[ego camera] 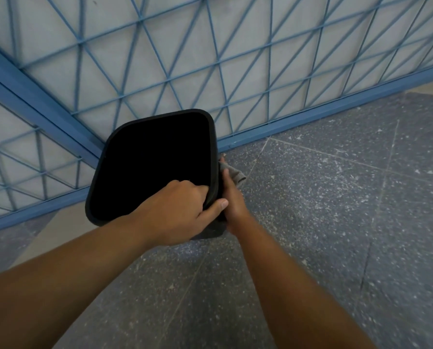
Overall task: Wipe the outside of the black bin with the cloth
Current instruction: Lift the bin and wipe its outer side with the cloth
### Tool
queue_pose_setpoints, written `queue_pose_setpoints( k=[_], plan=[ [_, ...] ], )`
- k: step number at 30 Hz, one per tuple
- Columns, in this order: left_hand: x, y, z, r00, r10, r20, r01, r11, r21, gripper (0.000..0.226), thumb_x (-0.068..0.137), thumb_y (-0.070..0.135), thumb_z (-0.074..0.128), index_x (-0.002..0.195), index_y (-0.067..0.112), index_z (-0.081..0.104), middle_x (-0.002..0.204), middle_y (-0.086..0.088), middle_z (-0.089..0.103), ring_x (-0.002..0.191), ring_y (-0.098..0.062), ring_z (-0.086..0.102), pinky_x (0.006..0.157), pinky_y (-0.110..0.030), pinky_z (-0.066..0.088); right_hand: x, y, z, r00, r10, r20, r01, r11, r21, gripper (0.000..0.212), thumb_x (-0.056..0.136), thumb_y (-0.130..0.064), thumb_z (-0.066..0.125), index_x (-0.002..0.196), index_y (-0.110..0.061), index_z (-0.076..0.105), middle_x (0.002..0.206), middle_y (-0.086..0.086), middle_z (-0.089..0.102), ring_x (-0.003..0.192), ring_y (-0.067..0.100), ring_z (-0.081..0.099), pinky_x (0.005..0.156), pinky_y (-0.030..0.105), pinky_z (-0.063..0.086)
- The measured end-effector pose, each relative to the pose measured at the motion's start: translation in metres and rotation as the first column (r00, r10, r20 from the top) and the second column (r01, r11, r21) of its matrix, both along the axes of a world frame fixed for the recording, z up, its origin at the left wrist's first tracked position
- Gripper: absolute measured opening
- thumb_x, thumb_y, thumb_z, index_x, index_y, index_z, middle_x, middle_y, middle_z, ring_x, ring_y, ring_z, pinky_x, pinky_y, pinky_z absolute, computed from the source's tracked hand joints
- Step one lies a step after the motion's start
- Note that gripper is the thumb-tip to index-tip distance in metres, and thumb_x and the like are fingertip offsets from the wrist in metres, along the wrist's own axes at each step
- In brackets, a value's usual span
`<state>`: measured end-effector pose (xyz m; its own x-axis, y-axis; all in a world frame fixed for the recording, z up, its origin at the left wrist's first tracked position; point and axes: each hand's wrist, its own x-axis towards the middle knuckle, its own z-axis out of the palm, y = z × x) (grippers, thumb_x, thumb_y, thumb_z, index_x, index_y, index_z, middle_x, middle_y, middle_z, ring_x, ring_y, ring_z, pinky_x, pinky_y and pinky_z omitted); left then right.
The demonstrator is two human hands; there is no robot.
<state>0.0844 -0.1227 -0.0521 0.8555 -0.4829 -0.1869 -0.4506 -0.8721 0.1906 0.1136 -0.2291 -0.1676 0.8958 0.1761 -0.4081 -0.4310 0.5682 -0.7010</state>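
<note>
Matt black plastic bin (211, 137); grey cloth (234, 173); speckled stone floor (336, 197).

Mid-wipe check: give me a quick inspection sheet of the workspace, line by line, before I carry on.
Surface: grey speckled floor, bare around the bin.
Job's things: black bin, open top facing the camera; grey cloth against its right outer side.
Clutter: nothing seen.
Grippers: left hand grips the bin's near rim, fingers inside, thumb outside; right hand presses the cloth to the bin's side.
Cables: nothing seen.
Surroundings: blue metal grille directly behind the bin; contact cannot be told.
</note>
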Motion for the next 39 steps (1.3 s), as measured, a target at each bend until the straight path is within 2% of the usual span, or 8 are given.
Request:
queue_pose_setpoints(
  k=[9,13,16,19,24,26,32,39],
  plan=[
    [0.000,0.000,0.001,1.000,-0.010,-0.008,0.010,1.000,0.005,0.056,0.090,0.065,0.026,0.071,0.020,0.053,0.061,0.002,0.059,0.058,-0.014,0.057,0.067,-0.039,0.050,-0.009,0.003,-0.004,0.994,-0.062,-0.093,0.068,0.996,0.060,0.050,0.105,-0.036,0.033,0.140,-0.004,0.051,0.138,0.020,0.057,0.131,0.030,0.053,0.114,0.044,0.038],
    [0.001,0.001,0.000,0.999,-0.018,-0.034,0.017,0.999,-0.036,0.056,0.088,0.067,0.023,0.073,0.023,0.054,0.061,0.005,0.059,0.059,-0.011,0.058,0.067,-0.037,0.051,-0.028,0.010,-0.011,0.999,-0.044,-0.008,0.044,0.999,-0.015,0.047,0.102,-0.043,0.039,0.133,-0.014,0.060,0.128,0.008,0.067,0.115,0.014,0.065,0.092,0.024,0.055],
    [0.000,0.000,0.001,0.999,-0.012,-0.042,0.011,0.999,-0.034,0.051,0.091,0.064,0.027,0.072,0.024,0.053,0.060,0.005,0.058,0.059,-0.011,0.058,0.066,-0.036,0.050,-0.022,0.008,-0.014,0.996,-0.071,-0.061,0.070,0.997,-0.011,0.051,0.104,-0.039,0.035,0.139,-0.006,0.054,0.132,0.013,0.062,0.125,0.024,0.058,0.106,0.034,0.047],
    [-0.002,-0.002,0.004,0.999,-0.006,-0.036,0.006,1.000,-0.007,0.050,0.095,0.057,0.031,0.073,0.019,0.055,0.060,0.003,0.057,0.059,-0.012,0.057,0.065,-0.034,0.048,-0.019,0.008,-0.017,0.991,-0.074,-0.108,0.077,0.997,0.025,0.052,0.104,-0.038,0.036,0.138,-0.002,0.053,0.122,0.014,0.065,0.114,0.024,0.062,0.099,0.031,0.052],
    [-0.002,-0.003,0.005,0.999,-0.031,-0.016,0.031,0.999,0.031,0.049,0.098,0.049,0.032,0.066,0.016,0.051,0.059,-0.001,0.054,0.059,-0.018,0.056,0.068,-0.040,0.048,-0.040,0.017,-0.015,0.991,-0.134,-0.002,0.134,0.989,0.063,0.049,0.106,-0.027,0.026,0.152,-0.011,0.034,0.156,0.012,0.038,0.145,0.023,0.035,0.122,0.044,0.026],
    [-0.002,-0.004,0.006,0.999,-0.023,-0.023,0.023,0.999,0.042,0.049,0.099,0.048,0.033,0.064,0.017,0.049,0.058,-0.001,0.052,0.058,-0.020,0.055,0.067,-0.039,0.048,-0.034,0.011,-0.015,0.986,-0.138,-0.092,0.146,0.986,0.083,0.048,0.106,-0.028,0.027,0.148,-0.007,0.041,0.151,0.017,0.044,0.141,0.027,0.041,0.120,0.045,0.028],
    [-0.002,-0.003,0.005,0.999,-0.040,-0.015,0.041,0.997,0.070,0.049,0.099,0.047,0.030,0.072,0.014,0.055,0.064,-0.003,0.057,0.060,-0.018,0.056,0.068,-0.039,0.047,-0.036,0.018,-0.016,0.984,-0.169,0.047,0.166,0.985,0.054,0.049,0.107,-0.026,0.024,0.153,-0.013,0.032,0.157,0.008,0.037,0.145,0.019,0.036,0.121,0.041,0.027],
    [-0.001,-0.004,0.006,0.998,-0.060,-0.015,0.061,0.996,0.068,0.047,0.100,0.045,0.032,0.066,0.017,0.049,0.058,-0.001,0.053,0.052,-0.015,0.051,0.060,-0.034,0.042,-0.019,0.011,-0.017,0.996,-0.087,-0.035,0.086,0.996,-0.020,0.048,0.105,-0.030,0.032,0.144,-0.006,0.047,0.147,0.016,0.050,0.136,0.026,0.047,0.117,0.042,0.036]
  ],
)
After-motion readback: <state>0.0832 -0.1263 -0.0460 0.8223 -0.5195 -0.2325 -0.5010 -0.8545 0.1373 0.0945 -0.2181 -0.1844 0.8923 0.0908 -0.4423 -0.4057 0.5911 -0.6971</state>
